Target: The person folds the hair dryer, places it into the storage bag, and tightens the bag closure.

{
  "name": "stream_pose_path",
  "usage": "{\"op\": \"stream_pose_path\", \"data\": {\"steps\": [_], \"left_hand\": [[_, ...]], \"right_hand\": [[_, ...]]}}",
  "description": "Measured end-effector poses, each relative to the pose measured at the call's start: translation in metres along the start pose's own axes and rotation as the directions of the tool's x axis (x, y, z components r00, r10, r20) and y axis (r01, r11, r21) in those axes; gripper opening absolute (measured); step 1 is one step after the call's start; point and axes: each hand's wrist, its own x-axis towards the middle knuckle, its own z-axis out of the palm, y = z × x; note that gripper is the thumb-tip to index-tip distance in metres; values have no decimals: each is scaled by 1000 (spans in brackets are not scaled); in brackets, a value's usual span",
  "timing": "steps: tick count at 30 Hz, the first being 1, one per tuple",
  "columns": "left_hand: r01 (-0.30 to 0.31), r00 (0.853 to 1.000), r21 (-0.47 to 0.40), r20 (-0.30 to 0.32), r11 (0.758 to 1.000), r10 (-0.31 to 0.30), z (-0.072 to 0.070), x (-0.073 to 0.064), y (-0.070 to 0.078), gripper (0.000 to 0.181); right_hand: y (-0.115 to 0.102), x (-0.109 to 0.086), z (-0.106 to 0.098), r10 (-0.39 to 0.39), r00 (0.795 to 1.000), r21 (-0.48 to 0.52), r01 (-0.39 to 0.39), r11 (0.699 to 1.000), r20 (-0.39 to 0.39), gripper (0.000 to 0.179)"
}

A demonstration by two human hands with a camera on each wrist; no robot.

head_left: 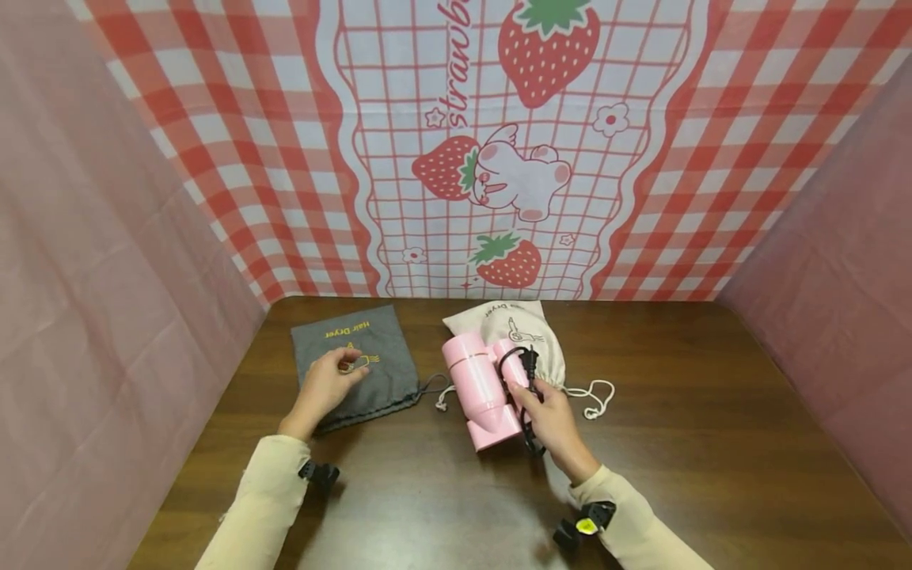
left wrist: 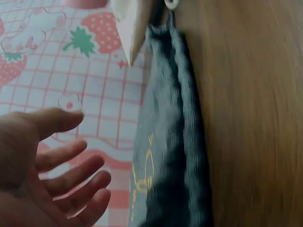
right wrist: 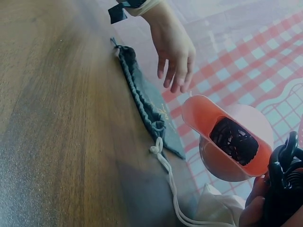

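Note:
My right hand [head_left: 552,419] grips a pink hair dryer [head_left: 476,381] by its handle, with the black cord [head_left: 529,364] bundled along it. In the right wrist view, the dryer's wide flat nozzle [right wrist: 194,111] faces the camera, dark inside. Behind the dryer lies a cream drawstring bag [head_left: 550,358] printed "Hair Dryer", partly covered by it. My left hand [head_left: 329,388] hovers over a dark grey drawstring bag [head_left: 395,372] with yellow print. Its fingers are loosely bent and hold nothing, as the left wrist view shows this hand [left wrist: 28,161] beside the bag.
Both bags lie toward the back of the brown wooden table [head_left: 684,443]. White drawstrings [head_left: 598,396] trail right from the cream bag. A strawberry-print cloth [head_left: 499,158] hangs behind the table, and pink curtains [head_left: 107,277] close off both sides.

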Motion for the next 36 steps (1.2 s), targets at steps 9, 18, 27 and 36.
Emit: {"op": "stream_pose_path", "data": {"steps": [9,18,27,36], "left_hand": [[-191,980,149,80,970,181,-3,-7,-17,31],[-297,946,285,217,911,240,-2,-13,-26,40],[-349,927,294,250,890,281,0,-18,-29,29],[-337,933,279,227,899,279,3,-19,-30,5]], "right_hand": [[1,1,0,-5,1000,-17,4,1000,-13,21],[-4,-2,0,19,1000,-25,-19,999,-6,22],[4,-3,1,8,1000,-44,-8,999,-16,24],[8,-4,1,-46,998,-48,44,998,-35,21]]}}
